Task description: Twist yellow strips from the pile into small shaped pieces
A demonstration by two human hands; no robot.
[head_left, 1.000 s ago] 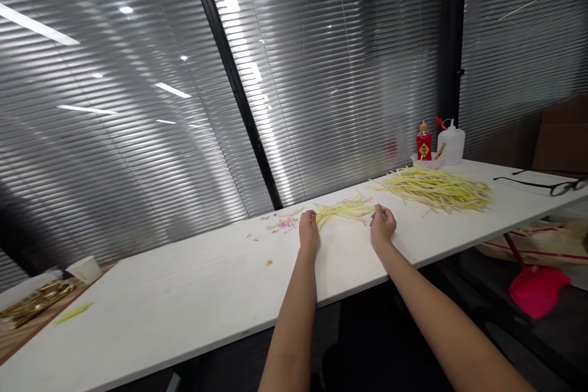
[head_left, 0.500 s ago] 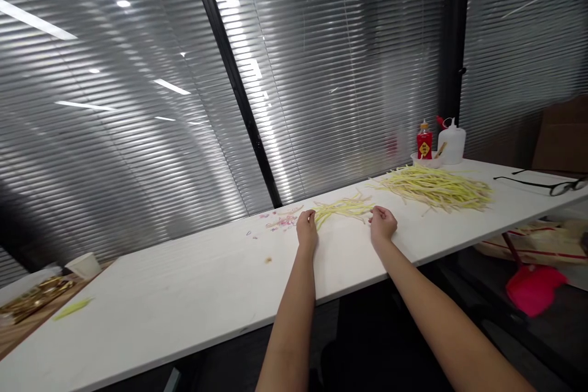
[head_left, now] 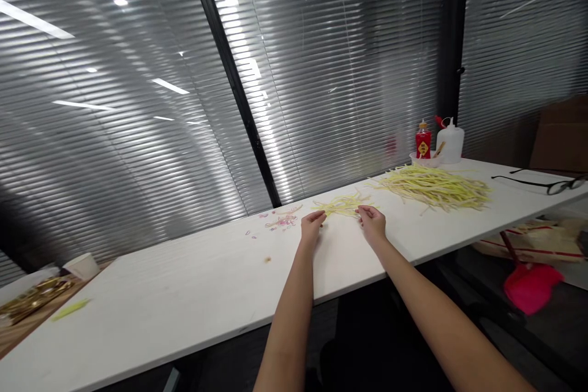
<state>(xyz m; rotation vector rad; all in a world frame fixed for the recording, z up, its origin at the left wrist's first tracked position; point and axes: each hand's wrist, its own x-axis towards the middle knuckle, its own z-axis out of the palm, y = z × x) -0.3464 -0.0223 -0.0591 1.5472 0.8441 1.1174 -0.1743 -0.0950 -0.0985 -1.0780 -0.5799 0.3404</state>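
Observation:
A small loose heap of thin yellow-green stalks lies on the white table in front of me. My left hand is at the heap's near left side, thumb and fingers closed on stalk ends. From the right, my right hand pinches stalks at the other side. The fingertips partly hide what they hold, so how many stalks are in each hand is unclear. Just left of the heap, small pink and purple rubber bands are scattered.
A large pile of similar stalks lies to the right, before a red bottle, a white squeeze bottle and glasses. Far left are a small yellow bundle, a white cup and gold packaging. Blinds stand behind.
My hands have come closer together: the left moved slightly right, and the right moved left and inward over the small heap. The large pile looks the same.

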